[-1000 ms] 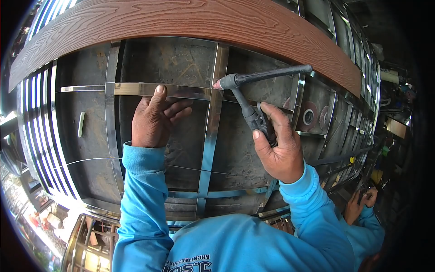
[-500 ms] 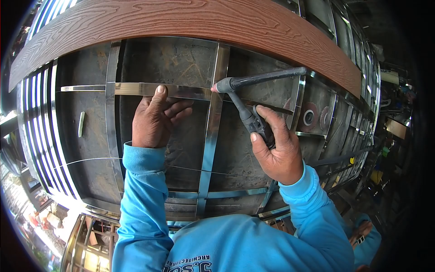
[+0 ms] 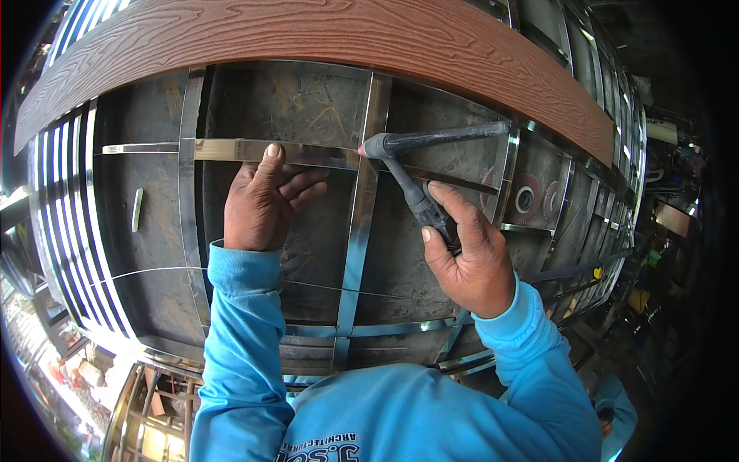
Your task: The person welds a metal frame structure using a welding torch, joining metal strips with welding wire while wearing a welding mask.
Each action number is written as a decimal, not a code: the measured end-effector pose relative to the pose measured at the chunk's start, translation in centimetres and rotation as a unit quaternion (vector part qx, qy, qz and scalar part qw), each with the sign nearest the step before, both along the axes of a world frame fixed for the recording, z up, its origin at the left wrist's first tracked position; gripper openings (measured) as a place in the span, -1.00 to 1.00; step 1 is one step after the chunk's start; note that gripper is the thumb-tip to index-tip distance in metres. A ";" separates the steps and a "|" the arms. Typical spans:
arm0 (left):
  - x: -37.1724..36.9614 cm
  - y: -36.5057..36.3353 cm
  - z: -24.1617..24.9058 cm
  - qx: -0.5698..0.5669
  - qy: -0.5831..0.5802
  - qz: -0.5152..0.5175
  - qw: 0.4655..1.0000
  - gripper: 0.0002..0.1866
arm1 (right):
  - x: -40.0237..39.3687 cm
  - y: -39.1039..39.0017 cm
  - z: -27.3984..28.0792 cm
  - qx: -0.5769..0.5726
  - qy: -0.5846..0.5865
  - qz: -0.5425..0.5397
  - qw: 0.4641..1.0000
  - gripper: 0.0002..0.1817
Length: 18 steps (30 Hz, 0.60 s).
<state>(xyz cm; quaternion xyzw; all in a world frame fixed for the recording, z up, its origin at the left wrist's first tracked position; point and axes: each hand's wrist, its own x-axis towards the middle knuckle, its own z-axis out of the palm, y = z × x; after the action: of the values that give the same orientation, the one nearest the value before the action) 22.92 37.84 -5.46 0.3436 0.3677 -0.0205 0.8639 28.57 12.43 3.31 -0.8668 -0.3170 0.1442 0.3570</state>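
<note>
My right hand (image 3: 479,258) is wrapped around the handle of a TIG welding torch (image 3: 408,181). The torch's pink nozzle touches or nearly touches the joint where a short metal tube (image 3: 277,152) meets an upright metal bar (image 3: 364,185). Its long black back cap points to the right. My left hand (image 3: 265,196) steadies the short tube, thumb pressed on its face and index finger behind it; the other fingers hang loosely curled below. A thin wire (image 3: 319,287) crosses the frame beneath both hands.
A brown wood-grain plank (image 3: 308,31) spans the far side of the metal frame. Round abrasive discs (image 3: 526,198) lie at right, and a small metal strip (image 3: 138,210) lies at left. Another person's blue sleeve (image 3: 616,408) shows at lower right.
The torch has tilted slightly, its back cap shifting left and a little lower. My right hand has moved slightly left; my left hand stays still. The other person at lower right has shifted.
</note>
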 end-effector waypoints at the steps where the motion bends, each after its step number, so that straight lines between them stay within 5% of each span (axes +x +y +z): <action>1: 0.0 0.0 -0.1 -0.001 -0.001 0.000 1.000 -0.48 | 0.0 0.0 0.0 -0.002 0.002 0.001 1.000 -0.39; 18: 0.0 0.0 0.1 -0.004 -0.001 0.004 1.000 -0.50 | 0.0 0.0 -0.2 0.010 -0.012 -0.002 1.000 -0.39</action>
<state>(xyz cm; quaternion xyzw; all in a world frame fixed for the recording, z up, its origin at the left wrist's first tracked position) 22.91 37.80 -5.34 0.3385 0.3683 -0.0178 0.8657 28.58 12.41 3.09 -0.8654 -0.3211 0.1304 0.3619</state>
